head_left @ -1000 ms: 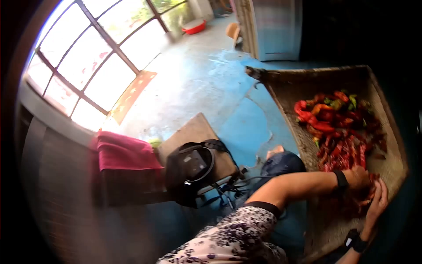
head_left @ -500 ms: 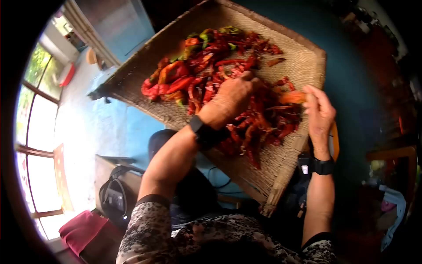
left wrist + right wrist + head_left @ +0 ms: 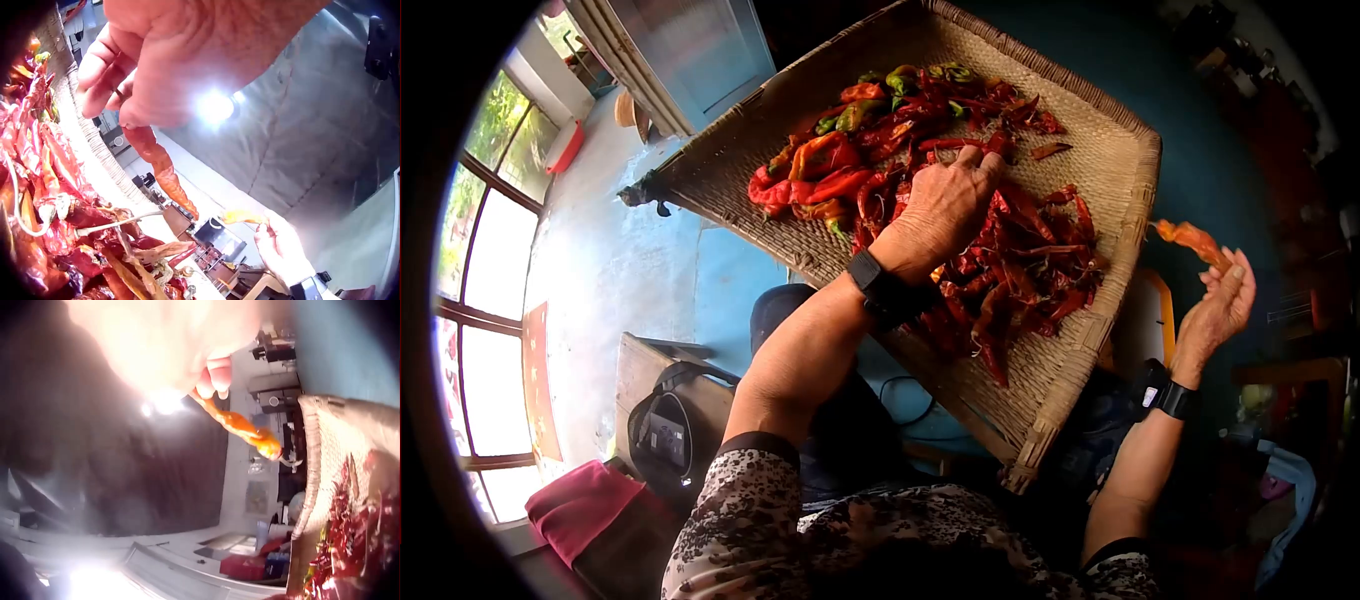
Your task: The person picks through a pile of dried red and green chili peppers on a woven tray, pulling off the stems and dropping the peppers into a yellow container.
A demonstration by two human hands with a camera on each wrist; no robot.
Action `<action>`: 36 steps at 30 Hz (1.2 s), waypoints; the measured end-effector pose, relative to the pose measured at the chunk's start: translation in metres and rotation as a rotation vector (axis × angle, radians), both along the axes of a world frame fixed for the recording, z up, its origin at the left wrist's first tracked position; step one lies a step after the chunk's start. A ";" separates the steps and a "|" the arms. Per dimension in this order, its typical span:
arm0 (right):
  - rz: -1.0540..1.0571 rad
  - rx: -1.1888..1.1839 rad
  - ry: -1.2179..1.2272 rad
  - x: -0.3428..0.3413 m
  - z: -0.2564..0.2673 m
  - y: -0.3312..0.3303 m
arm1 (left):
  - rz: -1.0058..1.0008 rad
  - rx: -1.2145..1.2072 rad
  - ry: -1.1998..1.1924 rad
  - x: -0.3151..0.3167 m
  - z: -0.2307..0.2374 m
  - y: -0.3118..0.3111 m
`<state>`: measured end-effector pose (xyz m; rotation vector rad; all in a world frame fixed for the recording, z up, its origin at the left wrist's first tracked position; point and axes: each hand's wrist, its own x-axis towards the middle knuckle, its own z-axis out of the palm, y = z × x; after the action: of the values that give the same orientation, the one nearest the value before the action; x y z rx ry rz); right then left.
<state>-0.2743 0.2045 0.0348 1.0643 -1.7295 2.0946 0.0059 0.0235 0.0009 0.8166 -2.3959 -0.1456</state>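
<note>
Blue floor spreads under bright windows at 9 o'clock in the head view, with a pink cloth and a black bag toward 8 o'clock. From the middle up to 12 o'clock lies a woven tray bearing a heap of peppers, mostly red and wrinkled, with some green at the far edge.

Off the tray's 3 o'clock side, apart from its rim, an orange pepper is held in the air by the right hand, its fingers pinching one end. The left hand bends over the heap; the left wrist view shows its fingers gripping the top of a red pepper.

With only an end pinched, the orange pepper could slip and drop outside the tray if the fingers loosen. A careless sweep of the left hand might catch the tangled stems and drag neighbours along; brittle skins would probably crack if squeezed hard.

In the head view the orange pepper's long axis runs from 10 to 4 o'clock, its free stem end pointing to 10, toward the rim. The red pepper slants down to 5 o'clock in the left wrist view.
</note>
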 end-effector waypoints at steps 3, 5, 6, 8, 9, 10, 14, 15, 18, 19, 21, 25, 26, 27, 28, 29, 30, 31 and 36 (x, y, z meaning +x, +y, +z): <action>-0.245 0.189 0.063 -0.040 -0.010 0.024 | -0.031 -0.085 -0.088 0.003 -0.008 -0.003; -0.338 0.531 0.311 -0.097 -0.029 0.044 | 0.043 -0.034 -0.242 0.000 -0.002 -0.001; -0.339 0.775 0.516 -0.114 -0.046 0.048 | 0.044 0.006 -0.209 -0.001 0.001 -0.001; -0.316 0.931 0.728 -0.116 -0.062 0.038 | 0.090 -0.015 -0.168 -0.012 -0.018 -0.008; -0.167 0.825 0.592 -0.112 -0.067 0.028 | 0.082 -0.052 -0.129 -0.017 -0.027 -0.013; 0.016 0.766 0.440 -0.112 -0.071 0.015 | 0.095 -0.102 -0.141 -0.020 -0.033 -0.012; 0.137 0.919 0.701 -0.047 -0.073 -0.042 | 0.065 -0.115 0.011 -0.061 -0.064 -0.014; 0.168 1.011 0.851 -0.001 -0.056 -0.052 | 0.024 -0.085 0.005 -0.057 -0.055 -0.010; 0.352 1.030 0.834 0.033 -0.083 -0.079 | 0.048 -0.064 -0.003 -0.070 -0.062 -0.007; 0.496 0.997 0.788 0.020 -0.104 -0.089 | 0.021 -0.052 -0.057 -0.063 -0.056 -0.004; 0.596 0.931 0.866 0.009 -0.121 -0.095 | 0.009 -0.038 -0.039 -0.069 -0.060 -0.006; 0.510 1.017 0.678 0.018 -0.091 -0.082 | 0.020 -0.086 -0.040 -0.055 -0.047 0.001; 0.508 1.020 0.679 0.009 -0.085 -0.078 | 0.038 -0.103 -0.041 -0.053 -0.043 0.002; 0.376 0.999 0.700 -0.004 -0.084 -0.072 | 0.056 -0.085 -0.005 -0.056 -0.047 -0.001; 0.235 0.987 0.720 -0.018 -0.083 -0.063 | 0.064 -0.059 0.039 -0.062 -0.051 -0.002; 0.195 0.857 0.751 -0.037 -0.088 -0.055 | 0.047 -0.130 0.080 -0.033 -0.030 0.009; 0.208 0.774 0.655 -0.018 -0.072 -0.043 | -0.003 0.016 0.035 -0.042 -0.035 0.000; 0.128 0.793 0.605 -0.010 -0.063 -0.031 | 0.016 0.033 -0.002 -0.048 -0.041 -0.004; -0.027 0.589 0.323 -0.030 -0.045 0.000 | -0.078 0.230 -0.052 -0.020 -0.011 0.006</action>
<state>-0.3043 0.2042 -0.0098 1.4153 -2.2108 1.3113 -0.0140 0.0294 -0.0101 0.8379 -2.4924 -0.4428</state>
